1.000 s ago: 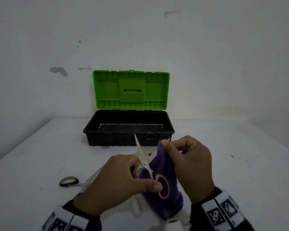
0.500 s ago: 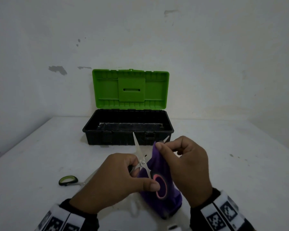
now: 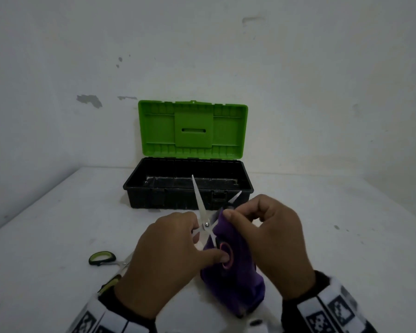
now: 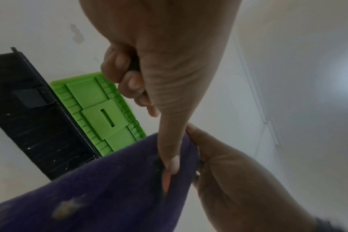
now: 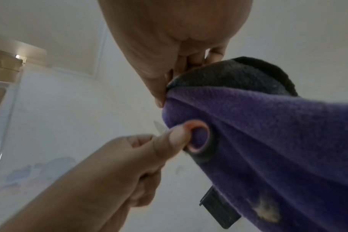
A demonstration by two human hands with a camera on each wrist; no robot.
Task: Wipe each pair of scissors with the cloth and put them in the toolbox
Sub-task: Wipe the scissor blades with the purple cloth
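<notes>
My left hand (image 3: 171, 251) holds a pair of pink-handled scissors (image 3: 202, 212) with the blades spread, its thumb in the pink handle ring (image 3: 227, 257). One blade points up toward the toolbox; the other runs under a purple cloth (image 3: 235, 265). My right hand (image 3: 271, 239) pinches the cloth around that blade, whose tip (image 3: 237, 195) pokes out above my fingers. In the right wrist view the thumb (image 5: 175, 138) sits in the ring (image 5: 199, 138) against the cloth (image 5: 268, 133). The black toolbox (image 3: 187, 193) with its green lid (image 3: 192, 131) stands open behind.
A second pair of scissors with green-black handles (image 3: 102, 258) lies on the white table (image 3: 58, 224) at the left, partly hidden by my left wrist. The toolbox stands against a white wall (image 3: 202, 56). Bare tabletop lies to the right of my hands.
Both hands with the scissors and the cloth have stayed almost in place; my right hand has slid the cloth slightly along the blade.
</notes>
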